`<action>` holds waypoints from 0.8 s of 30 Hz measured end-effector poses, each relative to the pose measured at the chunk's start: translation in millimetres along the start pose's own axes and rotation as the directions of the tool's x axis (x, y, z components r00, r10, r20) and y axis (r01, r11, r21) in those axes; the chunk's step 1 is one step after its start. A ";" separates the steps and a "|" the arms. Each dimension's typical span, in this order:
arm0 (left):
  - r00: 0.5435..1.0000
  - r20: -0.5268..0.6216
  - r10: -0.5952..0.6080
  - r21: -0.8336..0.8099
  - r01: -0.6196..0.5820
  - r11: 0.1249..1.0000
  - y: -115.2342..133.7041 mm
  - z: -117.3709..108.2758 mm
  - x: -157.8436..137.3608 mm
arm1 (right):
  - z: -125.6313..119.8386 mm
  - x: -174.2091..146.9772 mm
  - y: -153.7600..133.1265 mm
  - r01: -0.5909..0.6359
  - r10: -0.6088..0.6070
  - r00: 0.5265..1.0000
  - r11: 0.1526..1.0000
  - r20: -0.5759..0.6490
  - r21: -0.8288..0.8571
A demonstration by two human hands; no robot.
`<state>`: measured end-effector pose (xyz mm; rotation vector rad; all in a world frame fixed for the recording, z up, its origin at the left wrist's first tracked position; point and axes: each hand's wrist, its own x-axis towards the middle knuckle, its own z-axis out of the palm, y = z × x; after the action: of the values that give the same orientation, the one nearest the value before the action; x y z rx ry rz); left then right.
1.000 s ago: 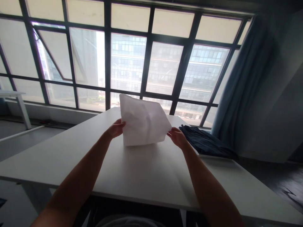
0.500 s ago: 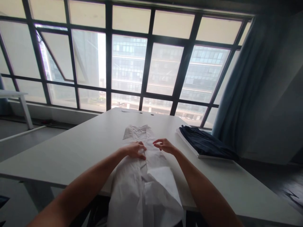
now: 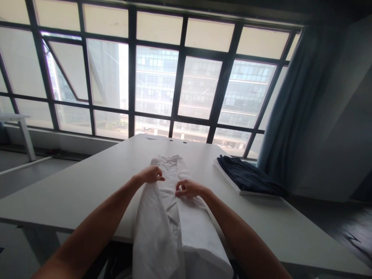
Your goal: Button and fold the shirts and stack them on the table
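A long white garment, like a coat or shirt, lies lengthwise on the table and hangs over the near edge toward me. Its left flap is turned back, showing the layer beneath. On that flap's edge, my left hand is closed in a pinch on the cloth. My right hand sits a little nearer and to the right, fingers curled and pinched on the edge of the right flap. The cloth between the two hands shows small wrinkles.
A white table spreads out around the garment. At its right lies a dark navy folded cloth on a white flat stack. Windows line the far side, with a blue curtain on the right. Another white table stands at far left.
My left hand has moved left and away, drawing the left flap open. My right hand has come down and left onto the right flap, its fingers now closed.
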<state>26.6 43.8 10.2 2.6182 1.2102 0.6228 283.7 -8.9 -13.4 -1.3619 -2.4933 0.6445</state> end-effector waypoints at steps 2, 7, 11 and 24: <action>0.992 -0.013 -0.125 0.000 0.125 0.992 -23.8 -25.2 -9.5 | -8.6 -1.9 2.0 -0.036 0.035 0.999 0.999 -0.010 -0.032; 0.877 0.097 -0.471 0.075 0.465 0.882 -80.0 -72.1 -38.2 | -53.6 -33.3 34.0 -0.256 0.250 0.965 0.965 -0.080 -0.065; 0.827 0.121 -0.549 0.214 0.519 0.828 -79.7 -65.1 -38.9 | -83.7 -66.0 61.1 -0.563 0.550 0.827 0.809 -0.120 -0.169; 0.968 0.251 0.006 0.115 -0.036 0.993 -30.4 13.5 -8.9 | 3.1 -0.3 7.7 0.200 -0.218 0.963 0.973 -0.159 -0.119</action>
<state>6.8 56.8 -14.8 2.7074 1.1747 0.2188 288.3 -6.4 -19.9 -1.1112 -2.5128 0.3453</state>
